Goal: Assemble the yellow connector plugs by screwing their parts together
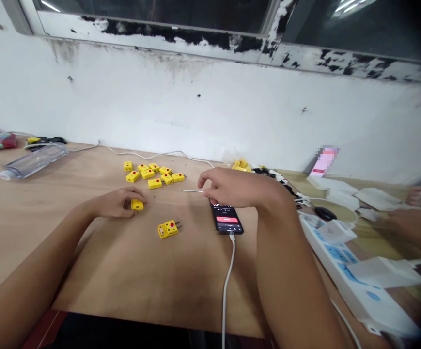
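My left hand (114, 202) curls its thumb and fingers around a small yellow plug part (136, 204) on the wooden table. My right hand (230, 186) is bent over the top of a phone (227, 220). A screwdriver (193, 191) with a thin metal shaft points left from its fingers; the handle is hidden. Between the hands and nearer me lies an opened yellow two-pin plug (168, 229) with a red dot, its pins to the right. Farther back, several yellow plugs (148, 173) lie in a loose group, most with a red dot.
A clear bottle (34, 162) lies at left. White cables run along the wall and from the phone. At right are a power strip (355, 281) with chargers, a bag of yellow parts (241, 165), a second phone (322, 162) and another person's blurred arm (413, 228).
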Motion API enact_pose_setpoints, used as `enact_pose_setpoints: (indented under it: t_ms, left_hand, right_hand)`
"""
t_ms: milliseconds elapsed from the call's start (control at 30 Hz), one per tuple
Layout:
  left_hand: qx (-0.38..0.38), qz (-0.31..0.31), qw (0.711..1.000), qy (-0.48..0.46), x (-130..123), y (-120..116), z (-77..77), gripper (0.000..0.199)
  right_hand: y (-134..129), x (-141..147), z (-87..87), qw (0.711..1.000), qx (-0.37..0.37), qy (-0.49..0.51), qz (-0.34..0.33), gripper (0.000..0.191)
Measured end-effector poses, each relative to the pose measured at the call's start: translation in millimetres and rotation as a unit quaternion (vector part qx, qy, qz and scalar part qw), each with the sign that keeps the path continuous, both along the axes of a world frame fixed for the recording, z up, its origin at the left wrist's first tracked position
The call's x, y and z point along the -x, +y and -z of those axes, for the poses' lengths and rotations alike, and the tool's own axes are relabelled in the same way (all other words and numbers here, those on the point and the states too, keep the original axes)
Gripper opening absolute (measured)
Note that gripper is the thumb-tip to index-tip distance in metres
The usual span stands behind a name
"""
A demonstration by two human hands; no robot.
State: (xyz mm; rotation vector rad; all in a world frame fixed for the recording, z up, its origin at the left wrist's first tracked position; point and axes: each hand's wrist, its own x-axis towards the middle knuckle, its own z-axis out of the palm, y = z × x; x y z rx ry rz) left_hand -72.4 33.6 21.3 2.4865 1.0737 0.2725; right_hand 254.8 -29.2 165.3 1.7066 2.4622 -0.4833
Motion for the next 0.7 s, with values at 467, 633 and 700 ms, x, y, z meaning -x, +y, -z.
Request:
enact_pose_setpoints:
  t_ms: [467,633,700]
  left_hand:
    - [0.001,-0.016,0.991,-0.131,-40,-16,5.3,0.035]
    - [0.074,-0.041,0.976,-0.202,-58,-22,11.5,0.055]
    - [0.108,-0.051,0.966,-0.231,-63,-23,15.1,0.059]
  right_hand:
    - [2,5,5.3,0.987,-0.106,0.12,-0.036,0.024]
    - [0,4,3.8,0.985,-0.117,0.126,-0.026,0.021]
    - [0,2,3.2,0.985,-0.114,0.125,-0.025,0.021]
